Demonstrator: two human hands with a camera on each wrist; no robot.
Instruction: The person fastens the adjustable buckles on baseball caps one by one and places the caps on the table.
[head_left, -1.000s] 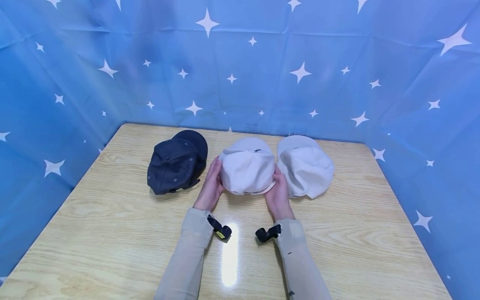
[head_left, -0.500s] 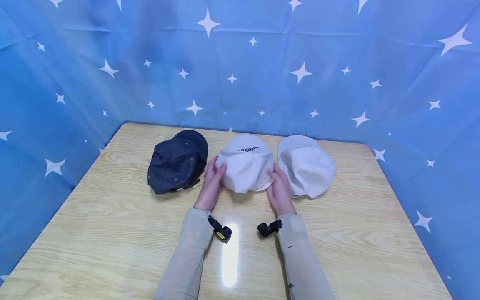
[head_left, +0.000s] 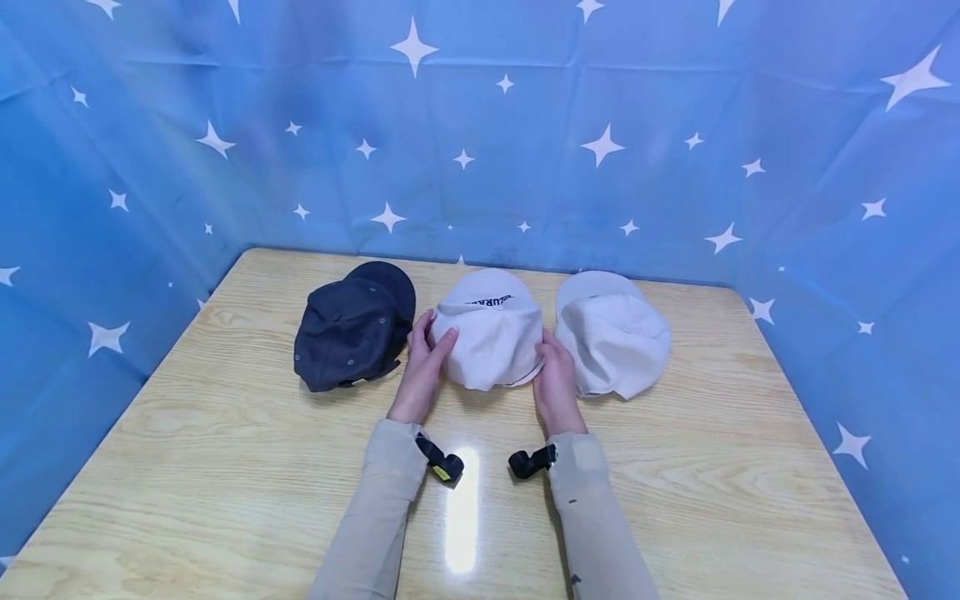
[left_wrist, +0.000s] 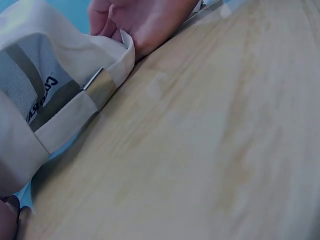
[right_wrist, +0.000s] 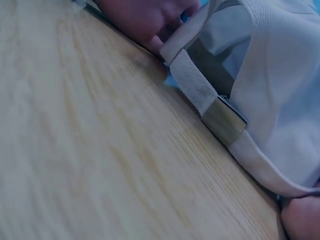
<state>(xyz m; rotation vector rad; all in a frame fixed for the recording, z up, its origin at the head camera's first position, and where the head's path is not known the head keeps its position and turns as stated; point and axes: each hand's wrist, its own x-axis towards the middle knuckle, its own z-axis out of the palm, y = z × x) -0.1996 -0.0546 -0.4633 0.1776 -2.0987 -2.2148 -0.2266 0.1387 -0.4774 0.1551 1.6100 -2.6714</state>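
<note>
In the head view a white baseball cap (head_left: 491, 346) sits mid-table, brim toward the backdrop, dark lettering partly showing near the brim. My left hand (head_left: 422, 371) grips its left side, thumb over the fabric. On the opposite side my right hand (head_left: 557, 379) pinches the lower edge. The left wrist view shows the cap's back opening, its strap with a metal buckle (left_wrist: 100, 89), and the right hand's curled fingers (left_wrist: 112, 22). From the right wrist, the same strap and buckle (right_wrist: 225, 120) lie close to the tabletop. Fingertips under the cap are hidden.
A dark navy cap (head_left: 341, 333) lies left of the left hand. Close to the right hand lies a second white cap (head_left: 618, 342), its crown creased. The wooden table (head_left: 712, 483) meets a blue star-printed backdrop (head_left: 525, 192) at its back and sides.
The white cap has shifted slightly left and tilted, bringing the lettering by the brim into view. My left thumb has come up onto its side. The other two caps stay put.
</note>
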